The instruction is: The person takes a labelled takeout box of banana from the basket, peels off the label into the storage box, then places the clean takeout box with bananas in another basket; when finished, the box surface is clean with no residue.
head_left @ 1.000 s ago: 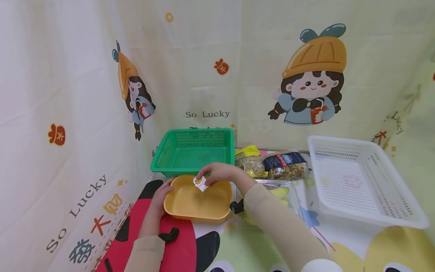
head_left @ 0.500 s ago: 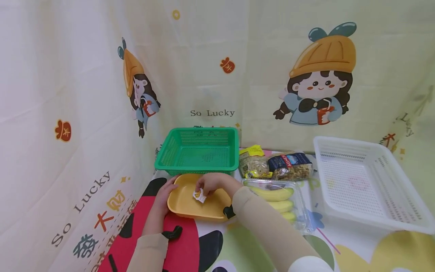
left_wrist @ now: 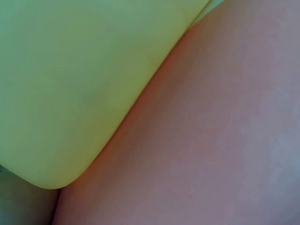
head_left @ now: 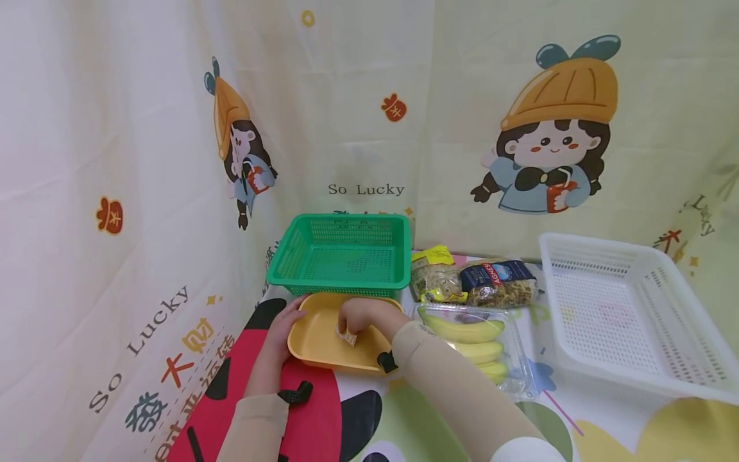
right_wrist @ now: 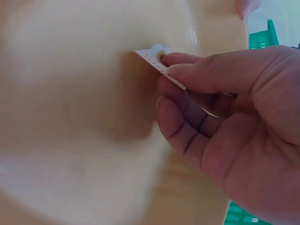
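Observation:
My right hand (head_left: 364,313) is down inside an orange-yellow plastic basin (head_left: 316,335). Between its thumb and fingers it pinches a small white card (right_wrist: 152,61), which carries reddish lettering and a bit of yellow print. The card is tilted close over the basin's floor and casts a shadow there. At the basin's left side my left hand (head_left: 283,330) grips the rim, a fingertip showing over the edge. The left wrist view is filled by the basin's yellow wall (left_wrist: 79,84) and the skin lying along it.
A green basket (head_left: 340,260) stands right behind the basin. To the right lie a clear box (head_left: 522,366) of bananas (head_left: 476,332), a yellow-topped bag (head_left: 435,276) and an AGNESI bag (head_left: 501,282). A white basket (head_left: 606,321) stands farther right. Printed curtains (head_left: 358,141) hang behind.
My right hand has lowered the white card from above the basin down toward its floor. The left hand keeps its hold on the rim. The whole view has shifted slightly.

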Available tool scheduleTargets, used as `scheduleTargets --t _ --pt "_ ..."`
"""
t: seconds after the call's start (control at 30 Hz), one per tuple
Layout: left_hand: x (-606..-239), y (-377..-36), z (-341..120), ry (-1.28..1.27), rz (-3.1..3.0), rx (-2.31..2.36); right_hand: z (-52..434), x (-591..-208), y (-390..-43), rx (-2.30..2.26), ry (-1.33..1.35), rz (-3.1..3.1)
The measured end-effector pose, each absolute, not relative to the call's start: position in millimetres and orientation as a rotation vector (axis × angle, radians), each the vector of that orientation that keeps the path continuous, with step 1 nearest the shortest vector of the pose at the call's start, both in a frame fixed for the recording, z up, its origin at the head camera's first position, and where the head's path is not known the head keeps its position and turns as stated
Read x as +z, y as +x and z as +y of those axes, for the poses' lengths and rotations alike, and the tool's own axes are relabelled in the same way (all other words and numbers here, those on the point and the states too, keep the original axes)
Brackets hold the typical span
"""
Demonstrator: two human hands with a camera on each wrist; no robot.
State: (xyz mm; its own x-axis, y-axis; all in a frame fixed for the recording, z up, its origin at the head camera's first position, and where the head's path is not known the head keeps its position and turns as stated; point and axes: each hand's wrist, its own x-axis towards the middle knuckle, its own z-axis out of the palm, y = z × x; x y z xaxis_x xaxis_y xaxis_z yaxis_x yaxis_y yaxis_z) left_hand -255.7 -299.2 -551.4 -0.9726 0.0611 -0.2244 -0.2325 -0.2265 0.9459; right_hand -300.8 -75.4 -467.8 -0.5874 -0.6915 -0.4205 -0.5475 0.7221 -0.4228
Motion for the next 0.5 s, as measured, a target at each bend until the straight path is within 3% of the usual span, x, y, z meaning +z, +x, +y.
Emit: scheduleTargets --t 0.5 --pt "-550.0 -255.2 -298.5 -0.224 1.837 2.325 -70.4 -473.5 -300.4 -0.291 -0.881 2.438"
